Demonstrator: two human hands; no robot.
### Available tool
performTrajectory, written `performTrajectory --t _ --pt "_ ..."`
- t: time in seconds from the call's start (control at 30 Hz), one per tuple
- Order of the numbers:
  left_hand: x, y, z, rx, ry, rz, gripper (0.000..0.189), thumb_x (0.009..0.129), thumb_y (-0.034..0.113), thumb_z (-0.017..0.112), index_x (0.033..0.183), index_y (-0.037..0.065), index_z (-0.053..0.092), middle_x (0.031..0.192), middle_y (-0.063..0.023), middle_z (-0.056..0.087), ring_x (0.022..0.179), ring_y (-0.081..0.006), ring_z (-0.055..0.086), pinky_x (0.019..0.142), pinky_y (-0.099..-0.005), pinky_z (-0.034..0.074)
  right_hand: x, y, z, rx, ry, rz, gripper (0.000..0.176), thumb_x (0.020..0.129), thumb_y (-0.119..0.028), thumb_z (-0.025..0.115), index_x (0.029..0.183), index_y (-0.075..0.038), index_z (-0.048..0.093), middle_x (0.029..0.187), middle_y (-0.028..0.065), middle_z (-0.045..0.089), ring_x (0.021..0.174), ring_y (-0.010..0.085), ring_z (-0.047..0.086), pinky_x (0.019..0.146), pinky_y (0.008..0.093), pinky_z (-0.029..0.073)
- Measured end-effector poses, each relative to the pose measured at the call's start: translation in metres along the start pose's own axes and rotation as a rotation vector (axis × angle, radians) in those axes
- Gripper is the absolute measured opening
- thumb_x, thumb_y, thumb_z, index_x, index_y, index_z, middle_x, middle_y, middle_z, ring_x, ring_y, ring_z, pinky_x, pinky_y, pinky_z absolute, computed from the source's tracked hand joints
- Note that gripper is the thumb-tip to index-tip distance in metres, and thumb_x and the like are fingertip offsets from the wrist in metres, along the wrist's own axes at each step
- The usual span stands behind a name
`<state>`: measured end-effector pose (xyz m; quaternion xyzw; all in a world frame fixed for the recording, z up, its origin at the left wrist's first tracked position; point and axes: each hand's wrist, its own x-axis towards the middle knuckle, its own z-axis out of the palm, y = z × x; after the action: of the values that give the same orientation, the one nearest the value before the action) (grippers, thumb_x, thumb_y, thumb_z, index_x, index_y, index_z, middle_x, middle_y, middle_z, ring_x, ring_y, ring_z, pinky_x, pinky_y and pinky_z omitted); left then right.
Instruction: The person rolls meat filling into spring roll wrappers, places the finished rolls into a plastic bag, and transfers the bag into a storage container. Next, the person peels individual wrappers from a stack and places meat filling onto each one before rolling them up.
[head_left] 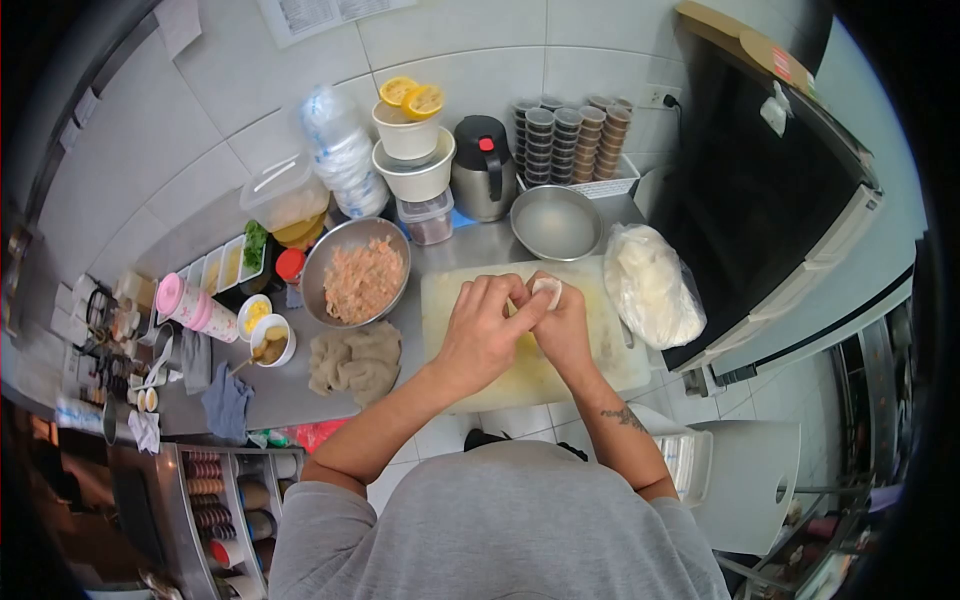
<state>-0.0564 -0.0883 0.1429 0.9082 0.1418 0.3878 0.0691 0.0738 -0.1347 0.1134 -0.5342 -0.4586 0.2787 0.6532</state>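
Observation:
Above the pale cutting board (470,385), my right hand (563,335) holds a small white dumpling (547,289), pinched in its curled fingers. My left hand (482,325) meets it from the left, thumb and fingertips closed at the dumpling's edge. What lies inside the dumpling is hidden by my fingers. Left of the board, a metal bowl (316,290) is filled with a pinkish chopped filling (362,282). To the right, a clear plastic bag (652,285) of white, dough-like pieces rests partly on the board's edge.
Behind the board are a shallow metal bowl (556,222), a steel jug (482,168) and stacked lidded cups (566,145). A crumpled brown cloth (355,362) lies at left, near small white bowls (272,340). A dark-fronted appliance (765,190) stands at right.

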Motion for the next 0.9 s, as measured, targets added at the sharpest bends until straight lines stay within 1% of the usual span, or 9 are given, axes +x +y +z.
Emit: performTrajectory --t 0.07,0.17,0.27,0.37,0.47,0.57,0.67,0.77,0.9 --pt "0.006 0.001 0.000 -0.011 -0.038 -0.014 0.045 0.068 -0.012 0.055 0.107 0.009 0.064 0.093 -0.0086 0.049 0.086 -0.0256 0.051 0.074 -0.0339 0.044 -0.001 0.007 -0.003 0.031 0.004 -0.001 0.019 0.082 -0.005 0.065 0.068 -0.003 0.053 0.063 -0.0032 0.049 0.062 0.0038 0.041 0.052 0.0233 0.036" --pt "0.021 -0.024 0.009 -0.387 -0.026 -0.015 0.039 0.071 -0.007 0.054 0.106 0.007 0.063 0.092 -0.0080 0.050 0.087 -0.0258 0.051 0.075 -0.0370 0.042 -0.001 -0.010 -0.006 0.021 0.051 0.122 0.020 0.083 -0.010 0.067 0.068 -0.003 0.057 0.062 -0.0021 0.054 0.060 0.0040 0.048 0.052 0.0223 0.038" --pt "0.052 -0.044 0.024 -0.600 0.040 -0.250 0.039 0.072 -0.011 0.046 0.102 0.005 0.065 0.094 -0.0102 0.051 0.089 -0.0269 0.054 0.080 -0.0346 0.045 0.002 -0.015 -0.014 0.027 0.050 0.176 0.025 0.084 -0.016 0.070 0.066 -0.003 0.058 0.060 -0.0003 0.058 0.056 0.0061 0.053 0.052 0.0222 0.040" --pt "0.057 -0.105 0.097 -0.247 -0.136 -0.156 0.037 0.075 -0.007 0.049 0.103 0.008 0.068 0.100 -0.0113 0.054 0.097 -0.0274 0.054 0.085 -0.0404 0.043 0.005 -0.010 -0.017 0.013 0.104 0.119 0.033 0.085 -0.019 0.070 0.060 -0.006 0.055 0.053 -0.0004 0.053 0.049 0.0072 0.051 0.047 0.0225 0.038" --pt "0.069 -0.111 0.133 0.125 -0.495 -0.153 0.034 0.078 0.001 0.053 0.105 0.013 0.070 0.107 -0.0124 0.056 0.111 -0.0295 0.051 0.094 -0.0481 0.038 0.012 -0.013 -0.019 0.023 0.116 0.181 0.033 0.085 -0.018 0.070 0.059 -0.007 0.053 0.051 -0.0006 0.051 0.046 0.0064 0.048 0.043 0.0220 0.036" --pt "0.079 -0.126 0.163 0.345 -0.804 -0.117 0.037 0.075 0.017 0.063 0.111 0.013 0.069 0.120 -0.0125 0.056 0.122 -0.0328 0.044 0.100 -0.0511 0.032 0.019 -0.008 -0.019 0.059 0.158 0.195 0.033 0.085 -0.017 0.070 0.059 -0.008 0.052 0.050 -0.0009 0.049 0.043 0.0063 0.045 0.042 0.0228 0.034" --pt "0.082 -0.145 0.192 0.320 -0.791 -0.176 0.035 0.075 0.021 0.065 0.109 0.013 0.070 0.123 -0.0124 0.055 0.126 -0.0338 0.041 0.099 -0.0533 0.033 0.025 -0.006 -0.020 0.071 0.201 0.209 0.032 0.084 -0.016 0.070 0.059 -0.008 0.052 0.050 -0.0009 0.049 0.043 0.0066 0.044 0.042 0.0232 0.034" --pt "0.092 -0.133 0.169 0.219 -0.757 -0.262 0.032 0.076 0.019 0.065 0.107 0.011 0.070 0.120 -0.0126 0.057 0.123 -0.0320 0.046 0.097 -0.0541 0.036 0.031 0.001 -0.022 0.064 0.217 0.232 0.031 0.083 -0.015 0.070 0.059 -0.008 0.052 0.050 -0.0006 0.048 0.042 0.0071 0.044 0.042 0.0238 0.034" --pt "0.090 -0.154 0.172 -0.446 -0.398 -0.503 0.024 0.078 0.004 0.058 0.099 0.007 0.068 0.109 -0.0114 0.059 0.102 -0.0266 0.056 0.090 -0.0441 0.043 0.037 0.004 -0.025 0.079 0.229 0.239 0.029 0.082 -0.014 0.070 0.059 -0.008 0.052 0.050 -0.0002 0.048 0.042 0.0078 0.044 0.042 0.0242 0.034"
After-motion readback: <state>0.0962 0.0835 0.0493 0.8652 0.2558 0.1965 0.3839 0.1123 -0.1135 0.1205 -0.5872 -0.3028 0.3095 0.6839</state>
